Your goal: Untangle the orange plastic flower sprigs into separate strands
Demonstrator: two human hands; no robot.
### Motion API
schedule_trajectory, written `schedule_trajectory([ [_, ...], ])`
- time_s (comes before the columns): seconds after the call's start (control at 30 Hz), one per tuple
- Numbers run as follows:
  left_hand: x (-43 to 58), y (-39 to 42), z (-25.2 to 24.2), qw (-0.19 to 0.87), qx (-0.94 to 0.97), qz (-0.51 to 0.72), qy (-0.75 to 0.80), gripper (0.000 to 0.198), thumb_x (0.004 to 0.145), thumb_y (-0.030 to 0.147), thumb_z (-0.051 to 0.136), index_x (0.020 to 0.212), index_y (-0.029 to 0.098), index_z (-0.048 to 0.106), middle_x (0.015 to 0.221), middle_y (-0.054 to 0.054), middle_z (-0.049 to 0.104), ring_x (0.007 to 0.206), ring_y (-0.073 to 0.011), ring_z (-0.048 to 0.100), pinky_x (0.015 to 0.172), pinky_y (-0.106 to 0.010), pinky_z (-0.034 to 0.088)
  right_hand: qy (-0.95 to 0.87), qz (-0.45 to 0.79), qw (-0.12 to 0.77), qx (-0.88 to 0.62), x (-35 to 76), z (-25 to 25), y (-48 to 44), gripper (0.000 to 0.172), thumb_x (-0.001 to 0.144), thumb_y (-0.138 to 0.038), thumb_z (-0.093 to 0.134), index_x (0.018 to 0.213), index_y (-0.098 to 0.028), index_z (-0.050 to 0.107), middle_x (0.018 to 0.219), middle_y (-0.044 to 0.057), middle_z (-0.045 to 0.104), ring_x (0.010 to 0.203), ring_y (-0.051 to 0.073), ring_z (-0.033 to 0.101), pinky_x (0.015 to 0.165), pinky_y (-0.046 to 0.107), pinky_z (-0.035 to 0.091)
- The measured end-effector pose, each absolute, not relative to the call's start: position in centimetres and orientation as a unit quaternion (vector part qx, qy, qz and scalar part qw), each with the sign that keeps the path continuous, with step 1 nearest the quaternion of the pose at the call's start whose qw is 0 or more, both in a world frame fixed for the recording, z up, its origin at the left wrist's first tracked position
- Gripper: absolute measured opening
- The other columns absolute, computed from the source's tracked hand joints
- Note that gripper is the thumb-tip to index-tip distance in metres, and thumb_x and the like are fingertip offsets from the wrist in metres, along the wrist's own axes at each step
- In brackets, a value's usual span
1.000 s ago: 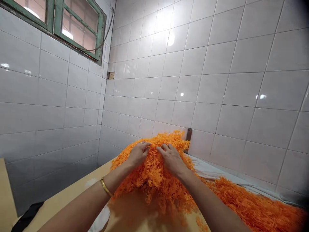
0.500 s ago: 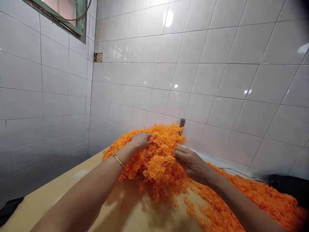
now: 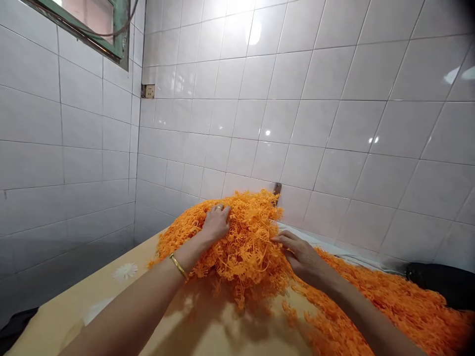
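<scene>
Head view: orange heap (image 3: 245, 242) on bench (image 3: 208, 321), loose and tangled, handling apparently under way but unfinished; orange pile (image 3: 393, 301) at lower right, seemingly unworked as yet. Left grip (image 3: 215, 222), fingers curled, lies against the heap's upper left; right grip (image 3: 299, 252), fingers extended, meets its right edge. Cannot tell whether either pinches any of it.

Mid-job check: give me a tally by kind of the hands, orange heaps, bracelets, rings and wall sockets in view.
Hands: 2 (left hand, right hand)
Orange heaps: 2 (tall heap, low heap)
Bracelets: 1 (gold bracelet)
Rings: 1 (ring)
Wall sockets: 1 (wall socket)
Total: 7
</scene>
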State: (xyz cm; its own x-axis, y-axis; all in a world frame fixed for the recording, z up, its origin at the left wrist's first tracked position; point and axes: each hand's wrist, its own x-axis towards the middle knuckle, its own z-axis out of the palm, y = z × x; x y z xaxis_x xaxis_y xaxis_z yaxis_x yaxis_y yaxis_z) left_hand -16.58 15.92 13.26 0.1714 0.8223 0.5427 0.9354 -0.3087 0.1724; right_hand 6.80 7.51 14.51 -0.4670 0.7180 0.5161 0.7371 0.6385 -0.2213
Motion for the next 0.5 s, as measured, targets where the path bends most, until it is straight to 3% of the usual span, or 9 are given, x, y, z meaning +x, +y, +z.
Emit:
schedule_trajectory([
  [0.17,-16.5,14.7,12.3,0.115,-0.763,-0.336,-0.540,0.029,0.080,0.020,0.036,0.105,0.021,0.050,0.117,-0.008,0.048,0.109,-0.0213,0.041,0.088,-0.035,0.034,-0.703,0.018,0.487,-0.518,4.9,15.4,9.5,0.022,0.078,-0.034,0.043,0.082,-0.018,0.057,0.077,0.005,0.060,0.070,0.017,0.053,0.060,0.027,0.038],
  [0.23,-16.3,14.3,12.4,0.124,-0.752,-0.373,-0.530,0.034,0.080,0.026,0.038,0.112,0.018,0.046,0.119,-0.010,0.047,0.112,-0.0219,0.039,0.092,-0.035,0.031,-0.670,0.072,0.501,-0.542,3.7,15.2,10.5,0.027,0.070,-0.044,0.052,0.065,-0.018,0.054,0.062,0.002,0.055,0.058,0.015,0.048,0.053,0.026,0.033],
  [0.33,-15.7,13.7,12.8,0.136,-0.764,-0.384,-0.500,0.051,0.076,0.033,0.047,0.123,0.017,0.036,0.126,-0.011,0.041,0.118,-0.0231,0.032,0.097,-0.036,0.026,-0.666,0.168,0.490,-0.538,2.4,14.3,11.5,0.032,0.064,-0.043,0.057,0.048,-0.019,0.045,0.048,-0.003,0.043,0.048,0.011,0.038,0.047,0.024,0.026],
  [0.5,-14.2,14.4,13.7,0.118,-0.790,-0.327,-0.505,0.062,0.069,0.020,0.051,0.128,0.021,0.030,0.131,-0.009,0.037,0.119,-0.0233,0.032,0.096,-0.037,0.029,-0.670,0.245,0.510,-0.480,1.7,14.2,10.7,0.025,0.067,-0.038,0.053,0.054,-0.018,0.044,0.053,-0.003,0.044,0.050,0.010,0.036,0.048,0.023,0.027],
])
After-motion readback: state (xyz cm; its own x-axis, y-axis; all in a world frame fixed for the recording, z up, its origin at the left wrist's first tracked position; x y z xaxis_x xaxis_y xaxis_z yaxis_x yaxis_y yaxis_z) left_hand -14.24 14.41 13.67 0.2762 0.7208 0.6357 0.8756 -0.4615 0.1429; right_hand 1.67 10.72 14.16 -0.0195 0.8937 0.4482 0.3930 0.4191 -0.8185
